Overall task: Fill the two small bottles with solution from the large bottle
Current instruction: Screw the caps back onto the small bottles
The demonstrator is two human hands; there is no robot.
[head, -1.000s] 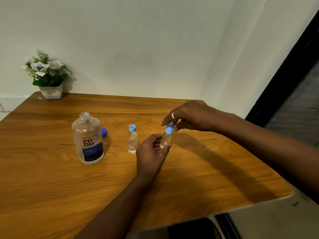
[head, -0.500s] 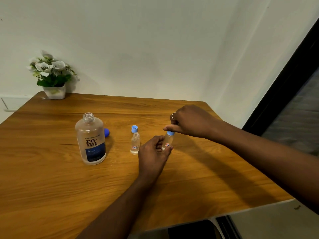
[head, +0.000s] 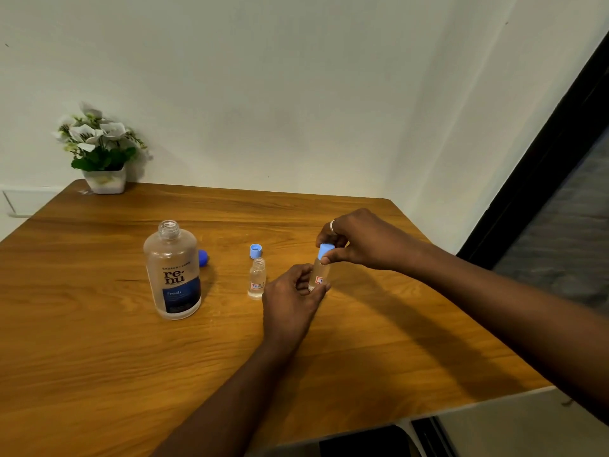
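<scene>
The large clear bottle (head: pixel 173 272) with a dark blue label stands uncapped on the wooden table (head: pixel 99 357), its dark blue cap (head: pixel 203 257) lying just behind it. One small clear bottle (head: pixel 256 278) stands open, its light blue cap (head: pixel 255 251) lying behind it. My left hand (head: pixel 291 298) grips the second small bottle (head: pixel 319 275) low on its body. My right hand (head: pixel 359 240) pinches that bottle's light blue cap (head: pixel 325 251) at its top.
A white pot with white flowers (head: pixel 100 150) stands at the table's far left corner against the wall. The table's right and near edges drop off to the floor; a dark door frame (head: pixel 560 133) runs along the right.
My right hand's fingers have shifted around the light blue cap, which now shows more between them. The left hand keeps its grip on the small bottle. The camera view drifted slightly.
</scene>
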